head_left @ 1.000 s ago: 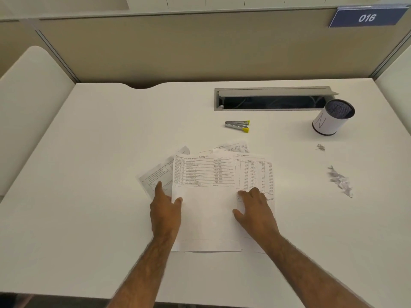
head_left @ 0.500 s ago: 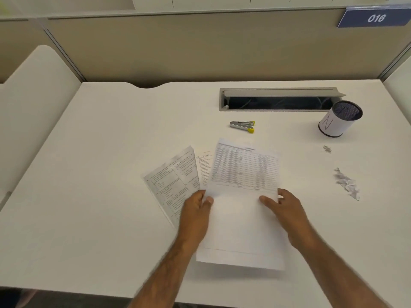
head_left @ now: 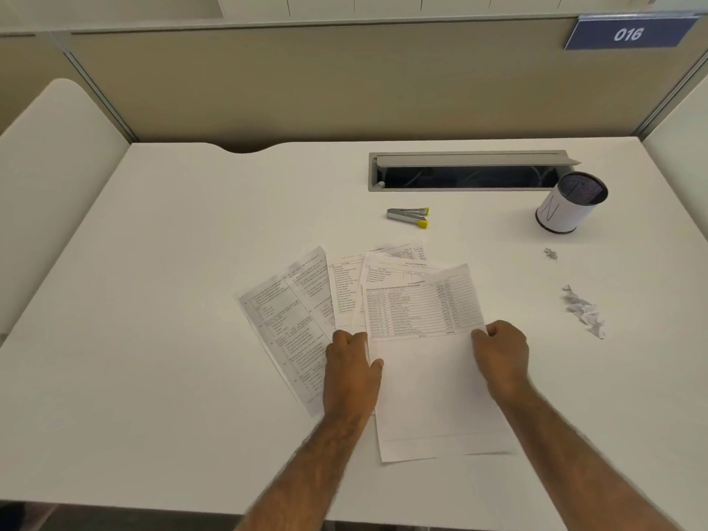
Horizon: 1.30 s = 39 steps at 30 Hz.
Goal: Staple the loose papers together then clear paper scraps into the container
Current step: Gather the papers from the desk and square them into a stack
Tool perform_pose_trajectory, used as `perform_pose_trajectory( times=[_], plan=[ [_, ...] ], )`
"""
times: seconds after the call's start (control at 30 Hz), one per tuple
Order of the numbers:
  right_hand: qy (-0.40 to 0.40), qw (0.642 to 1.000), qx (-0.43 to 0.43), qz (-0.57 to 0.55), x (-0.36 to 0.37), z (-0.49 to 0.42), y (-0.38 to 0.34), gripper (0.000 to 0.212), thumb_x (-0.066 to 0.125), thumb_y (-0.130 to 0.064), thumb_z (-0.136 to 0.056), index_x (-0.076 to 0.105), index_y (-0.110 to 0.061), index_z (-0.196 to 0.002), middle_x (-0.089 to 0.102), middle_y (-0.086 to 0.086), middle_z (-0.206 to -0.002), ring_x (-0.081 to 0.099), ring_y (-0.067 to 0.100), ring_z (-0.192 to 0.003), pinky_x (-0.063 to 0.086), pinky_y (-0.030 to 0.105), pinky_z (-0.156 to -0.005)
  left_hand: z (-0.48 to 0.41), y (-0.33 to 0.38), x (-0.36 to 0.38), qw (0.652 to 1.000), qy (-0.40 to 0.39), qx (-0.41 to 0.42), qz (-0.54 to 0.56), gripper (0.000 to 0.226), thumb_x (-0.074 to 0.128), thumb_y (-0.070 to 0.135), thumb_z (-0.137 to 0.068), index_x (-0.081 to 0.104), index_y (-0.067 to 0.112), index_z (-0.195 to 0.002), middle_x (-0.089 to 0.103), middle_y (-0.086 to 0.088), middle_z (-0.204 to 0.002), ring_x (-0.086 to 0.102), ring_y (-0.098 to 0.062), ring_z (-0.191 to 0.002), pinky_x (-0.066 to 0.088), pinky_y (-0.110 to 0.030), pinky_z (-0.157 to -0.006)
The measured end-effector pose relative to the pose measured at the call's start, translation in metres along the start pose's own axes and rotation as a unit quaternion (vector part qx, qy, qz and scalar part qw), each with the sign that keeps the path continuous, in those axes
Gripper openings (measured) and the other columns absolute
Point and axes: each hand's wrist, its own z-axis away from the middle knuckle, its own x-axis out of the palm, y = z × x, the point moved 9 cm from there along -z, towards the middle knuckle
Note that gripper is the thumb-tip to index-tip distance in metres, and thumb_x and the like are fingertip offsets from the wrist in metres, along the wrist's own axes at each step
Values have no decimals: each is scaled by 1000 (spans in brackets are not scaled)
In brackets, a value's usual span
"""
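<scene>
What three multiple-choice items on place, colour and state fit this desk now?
1. Where is the small silver stapler with yellow tips? A beyond the printed white paper sheets; B on a shelf; C in a drawer.
2. The 016 wall sign is: A red; B blue; C green.
3. The crumpled white paper scraps are: A in a drawer; B stapled; C loose on the white desk.
Key: A, it lies past their far edge; B, blue plate; C, they lie on bare desktop.

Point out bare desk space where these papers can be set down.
Bare: the whole left side of the desk, left of the fanned papers; also the strip between stapler and container. Crowded: right side, around the paper scraps.
</scene>
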Motion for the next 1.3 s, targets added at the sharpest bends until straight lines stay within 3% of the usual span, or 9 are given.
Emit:
perform_pose_trajectory(
  times=[0.13, 0.27, 0.37, 0.57, 0.7, 0.83, 1.03, 1.17, 1.3],
  plan=[
    [0, 1000, 13, 16, 11, 4, -8, 16, 53, -18, -84, 64, -5, -85, 64, 14, -91, 62, 38, -84, 50, 34, -66, 4, -6, 2, 1000, 2, 5, 15, 51, 71, 26, -95, 53, 17, -142, 40, -3, -143, 44, -18, -129, 42, -26, -106],
    [-30, 999, 6, -33, 13, 2, -18, 14, 60, -20, -85, 59, -6, -83, 66, 10, -87, 61, 22, -67, 41, 25, -50, 0, -9, -2, 999, 2, 1, 34, 52, 73, 24, -94, 54, 15, -141, 39, -3, -145, 47, -20, -131, 39, -24, -107],
    [-67, 994, 31, -85, 8, -1, -18, 16, 68, -19, -84, 58, -7, -83, 65, 7, -82, 59, 25, -68, 47, 30, -59, -3, -8, -5, 999, 5, 7, 53, 57, 73, 21, -92, 49, 17, -144, 43, -2, -142, 50, -19, -126, 39, -23, -105],
    [-298, 936, 55, -181, 26, 14, -24, 16, 72, -4, -84, 74, 2, -99, 76, 23, -102, 71, 33, -84, 59, 36, -70, -5, -10, -6, 996, 3, 6, 84, 63, 73, 21, -92, 44, 21, -149, 44, -1, -145, 53, -19, -125, 49, -36, -108],
    [-259, 955, -7, -143, 20, 16, -34, 17, 61, 2, -87, 75, -3, -94, 76, 22, -100, 72, 38, -88, 57, 53, -85, -13, -18, -11, 997, -3, -6, 81, 68, 74, 35, -92, 43, 22, -150, 49, -1, -142, 52, -22, -126, 49, -41, -107],
    [-276, 943, -54, -178, 0, 23, -48, 19, 63, -2, -91, 78, -12, -96, 79, 11, -97, 75, 33, -90, 58, 52, -86, -27, -25, -39, 984, 28, -36, 174, 85, 81, 46, -84, 40, 22, -154, 56, 7, -138, 52, -14, -127, 47, -42, -109],
    [-349, 892, -98, -271, -33, 42, -78, 26, 71, -14, -89, 74, -11, -115, 74, 15, -116, 71, 36, -105, 60, 44, -88, -20, 21, -58, 870, -150, -6, 471, 53, 77, 36, -87, 64, 21, -136, 73, 4, -130, 67, -16, -123, 45, -49, -115],
    [-280, 886, -176, -326, -55, 50, -110, 30, 76, -20, -84, 75, -16, -114, 75, 12, -116, 72, 31, -105, 60, 38, -86, -14, 59, -98, 856, -75, 73, 507, 39, 73, 34, -92, 71, 18, -127, 76, -3, -122, 72, -24, -115, 57, -47, -101],
    [-224, 861, -262, -373, -70, 60, -139, 36, 79, -22, -85, 71, -15, -119, 75, 6, -118, 72, 22, -106, 58, 26, -82, -4, 93, -147, 854, 5, 189, 484, 31, 67, 47, -96, 71, 38, -125, 75, 9, -124, 70, -14, -118, 56, -26, -94]
  ],
)
